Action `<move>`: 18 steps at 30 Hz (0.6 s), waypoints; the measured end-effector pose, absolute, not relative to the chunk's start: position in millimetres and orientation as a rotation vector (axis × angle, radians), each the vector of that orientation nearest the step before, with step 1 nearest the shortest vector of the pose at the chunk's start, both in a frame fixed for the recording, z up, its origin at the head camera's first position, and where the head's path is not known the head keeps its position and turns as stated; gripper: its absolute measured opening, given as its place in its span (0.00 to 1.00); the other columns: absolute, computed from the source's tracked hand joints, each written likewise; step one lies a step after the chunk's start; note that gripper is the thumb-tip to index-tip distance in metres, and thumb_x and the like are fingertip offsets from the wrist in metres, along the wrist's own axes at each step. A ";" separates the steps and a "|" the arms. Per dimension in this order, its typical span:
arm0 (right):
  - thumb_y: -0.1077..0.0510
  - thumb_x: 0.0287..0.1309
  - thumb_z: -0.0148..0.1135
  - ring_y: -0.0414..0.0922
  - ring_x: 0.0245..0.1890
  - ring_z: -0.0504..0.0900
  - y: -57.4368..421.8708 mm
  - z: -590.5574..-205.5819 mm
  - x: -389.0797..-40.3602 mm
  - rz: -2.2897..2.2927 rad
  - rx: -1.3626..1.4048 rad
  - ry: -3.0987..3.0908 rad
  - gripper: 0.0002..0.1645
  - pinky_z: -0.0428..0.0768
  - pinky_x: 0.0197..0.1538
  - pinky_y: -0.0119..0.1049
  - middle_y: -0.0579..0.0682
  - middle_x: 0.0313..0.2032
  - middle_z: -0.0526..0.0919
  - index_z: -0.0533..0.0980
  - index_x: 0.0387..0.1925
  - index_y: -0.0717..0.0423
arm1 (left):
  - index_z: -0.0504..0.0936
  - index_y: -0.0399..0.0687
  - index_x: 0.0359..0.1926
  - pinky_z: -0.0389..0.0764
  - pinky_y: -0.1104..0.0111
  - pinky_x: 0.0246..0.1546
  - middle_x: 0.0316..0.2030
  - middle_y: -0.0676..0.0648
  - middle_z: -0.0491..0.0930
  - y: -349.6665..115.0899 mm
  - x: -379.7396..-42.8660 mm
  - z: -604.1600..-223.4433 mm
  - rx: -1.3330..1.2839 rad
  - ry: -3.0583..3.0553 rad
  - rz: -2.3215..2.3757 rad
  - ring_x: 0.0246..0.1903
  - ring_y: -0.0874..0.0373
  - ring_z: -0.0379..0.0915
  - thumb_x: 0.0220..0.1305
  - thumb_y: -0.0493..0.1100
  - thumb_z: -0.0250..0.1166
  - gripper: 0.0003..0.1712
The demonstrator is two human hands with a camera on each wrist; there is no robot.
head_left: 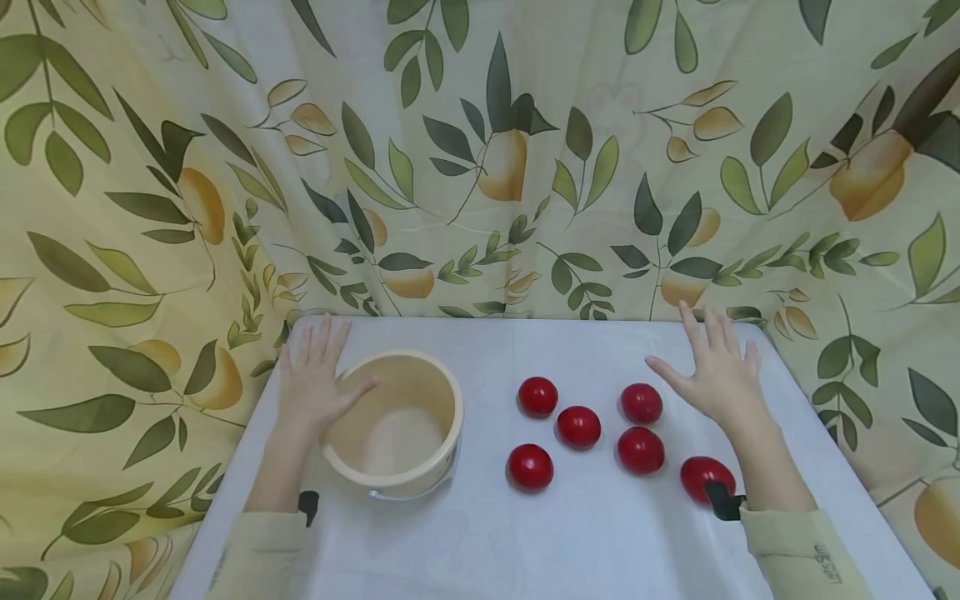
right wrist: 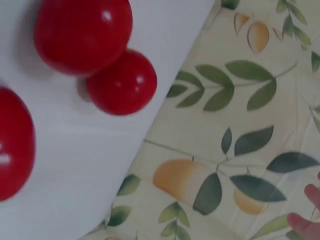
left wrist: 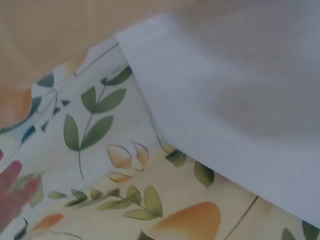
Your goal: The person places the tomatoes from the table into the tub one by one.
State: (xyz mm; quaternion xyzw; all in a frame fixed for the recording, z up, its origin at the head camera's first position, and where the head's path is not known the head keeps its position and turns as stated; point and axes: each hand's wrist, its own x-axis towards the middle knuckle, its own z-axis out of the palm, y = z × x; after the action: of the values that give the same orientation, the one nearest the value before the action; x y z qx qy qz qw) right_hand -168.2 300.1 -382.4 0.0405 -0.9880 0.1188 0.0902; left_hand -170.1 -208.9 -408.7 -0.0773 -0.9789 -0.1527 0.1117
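Note:
With fingers spread, my left hand (head_left: 311,387) is raised at the left side of a cream bucket (head_left: 447,454), its thumb overlapping the rim in the head view. The bucket stands upright and nothing shows inside it. My right hand (head_left: 720,371), fingers also spread and holding nothing, hovers over the table's right side. Several shiny red balls lie between the hands, among them a front one (head_left: 530,467), a back one (head_left: 537,397) and a touching pair near the right hand, here the nearer ball (head_left: 641,450). Another red ball (head_left: 705,477) sits partly behind the right wrist's black strap (head_left: 724,502).
A white-covered table (head_left: 480,542) carries everything. Behind and beside it hangs a curtain (head_left: 585,208) printed with leaves and yellow fruit. The bucket's thin handle (head_left: 405,497) hangs down at its front.

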 end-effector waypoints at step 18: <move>0.32 0.33 0.70 0.51 0.57 0.67 207.6 -474.4 -131.6 0.389 0.753 -2.822 0.56 0.67 0.56 0.60 0.52 0.57 0.69 0.60 0.65 0.44 | 0.46 0.54 0.71 0.82 0.58 0.34 0.46 0.53 0.78 -273.4 -133.9 -427.6 -0.007 -2.468 -2.190 0.35 0.58 0.81 0.59 0.38 0.62 0.45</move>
State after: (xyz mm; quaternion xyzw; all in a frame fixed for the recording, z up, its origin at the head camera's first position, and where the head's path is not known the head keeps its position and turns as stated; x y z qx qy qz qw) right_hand -131.6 207.6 -474.4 0.2544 -0.9532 0.1315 0.0974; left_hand -133.9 -273.4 -427.6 -0.0020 -0.7456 -0.6616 -0.0791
